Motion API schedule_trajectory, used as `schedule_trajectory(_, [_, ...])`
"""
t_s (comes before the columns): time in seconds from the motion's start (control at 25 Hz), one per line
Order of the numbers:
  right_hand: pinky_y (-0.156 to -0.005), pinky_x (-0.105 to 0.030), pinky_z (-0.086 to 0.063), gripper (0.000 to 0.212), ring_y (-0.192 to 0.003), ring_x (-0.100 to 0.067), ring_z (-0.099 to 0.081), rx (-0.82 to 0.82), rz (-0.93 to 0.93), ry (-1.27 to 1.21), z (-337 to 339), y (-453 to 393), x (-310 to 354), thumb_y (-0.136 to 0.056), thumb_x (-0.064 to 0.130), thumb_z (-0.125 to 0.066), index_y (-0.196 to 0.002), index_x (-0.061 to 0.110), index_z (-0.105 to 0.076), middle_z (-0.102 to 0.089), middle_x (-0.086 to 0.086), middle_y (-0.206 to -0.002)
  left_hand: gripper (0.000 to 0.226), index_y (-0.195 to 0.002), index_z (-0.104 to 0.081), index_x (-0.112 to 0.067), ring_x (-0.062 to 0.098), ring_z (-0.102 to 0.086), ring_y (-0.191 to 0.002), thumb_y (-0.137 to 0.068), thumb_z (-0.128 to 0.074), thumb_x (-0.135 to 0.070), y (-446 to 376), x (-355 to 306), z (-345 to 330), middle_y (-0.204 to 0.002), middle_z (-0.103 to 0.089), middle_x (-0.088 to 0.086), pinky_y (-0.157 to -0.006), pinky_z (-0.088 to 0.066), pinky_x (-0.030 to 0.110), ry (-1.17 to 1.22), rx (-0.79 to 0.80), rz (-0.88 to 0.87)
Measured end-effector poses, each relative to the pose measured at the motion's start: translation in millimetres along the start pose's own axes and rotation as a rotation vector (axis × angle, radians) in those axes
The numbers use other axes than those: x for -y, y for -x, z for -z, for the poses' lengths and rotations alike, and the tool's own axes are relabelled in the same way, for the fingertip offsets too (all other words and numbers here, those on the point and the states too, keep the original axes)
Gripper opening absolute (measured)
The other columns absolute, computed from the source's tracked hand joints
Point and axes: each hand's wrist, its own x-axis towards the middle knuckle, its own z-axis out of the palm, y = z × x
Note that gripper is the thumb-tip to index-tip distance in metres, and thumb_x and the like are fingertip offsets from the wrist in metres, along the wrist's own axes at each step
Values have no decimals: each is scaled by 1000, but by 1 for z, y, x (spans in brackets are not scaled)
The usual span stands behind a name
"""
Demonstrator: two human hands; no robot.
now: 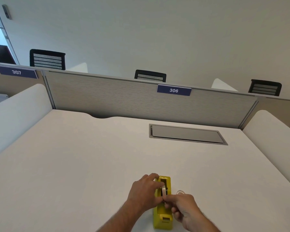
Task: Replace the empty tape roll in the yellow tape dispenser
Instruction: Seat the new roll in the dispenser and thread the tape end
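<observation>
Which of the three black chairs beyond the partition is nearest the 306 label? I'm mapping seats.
The middle chair, just left of the 306 label; the others stand far left and far right.

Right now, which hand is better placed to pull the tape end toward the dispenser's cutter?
Right. The right hand already pinches at the tape roll on the cutter side of the yellow dispenser. The left hand grips the dispenser's far end and looks better kept there, bracing it.

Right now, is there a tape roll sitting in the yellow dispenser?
Yes. A roll stands in the yellow dispenser slot, both hands at it; seated fully, cannot tell.
</observation>
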Motion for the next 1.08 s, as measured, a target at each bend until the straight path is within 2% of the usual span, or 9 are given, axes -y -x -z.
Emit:
schedule_trajectory(0.16, [-40,-20,-34,20,-41,-13,-43,27,-37,-43,-3,1,0,-77,9,-77,-91,1,-65,-66,-13,-59,47,-129,-56,-34,15,-48,-127,-87,-57,-56,-1,0,0,-148,-44,-10,-93,-49,38,0,1,0])
schedule_trajectory(0.24, [-41,-20,-34,14,-42,-14,-43,21,-40,-52,-5,3,0,-78,11,-76,-81,2,-66,-64,-12,-60,47,-129,-56,-35,16,-48,-127,-87,-57,-55,-1,-1,1,-147,-43,-10,-92,-49,38,6,4,3])
schedule_trajectory(0.36, [-39,-19,-34,15,-41,-14,-43,-8,-9,-49,-7,4,-2,-79,13,-75,-73,3,-66,-63,-11,-58,46,-130,-56,-35,16,-47,-127,-87,-57,-54,-1,-1,1,-147,-43,-10,-92,-48,38,10,11,11])
schedule_trajectory(0.6, [-37,-17,-31,16,-37,-15,-42,-21,10,-86,-7,5,-6,-80,12,-75,-71,1,-69,-64,-12,-58,49,-133,-52,-36,17,-45,-130,-87,-58,-50,0,0,1,-150,-41,-10,-95,-48,40,13,43,-1])
schedule_trajectory(0.84, [-38,-18,-34,12,-43,-17,-48,-58,57,-86,-8,7,-9,-76,12,-77,-75,2,-71,-67,-10,-58,59,-142,-40,-40,17,-41,-135,-87,-57,-53,3,8,-1,-155,-33,-12,-101,-48,42,58,79,-12])
schedule_trajectory(1.0, [-41,-21,-38,14,-50,-19,-54,-117,115,-74,-11,8,-8,-74,13,-78,-77,4,-68,-72,-12,-65,53,-141,-40,-43,17,-42,-133,-90,-54,-52,5,6,-2,-155,-32,-13,-99,-49,41,71,66,-15])
schedule_trajectory(1.08, [-42,-23,-40,17,-49,-19,-55,-144,128,-64,-12,7,-8,-71,13,-79,-79,2,-68,-70,-11,-62,52,-140,-41,-43,17,-43,-133,-91,-53,-52,5,6,-1,-155,-33,-13,-99,-49,41,70,65,-11])
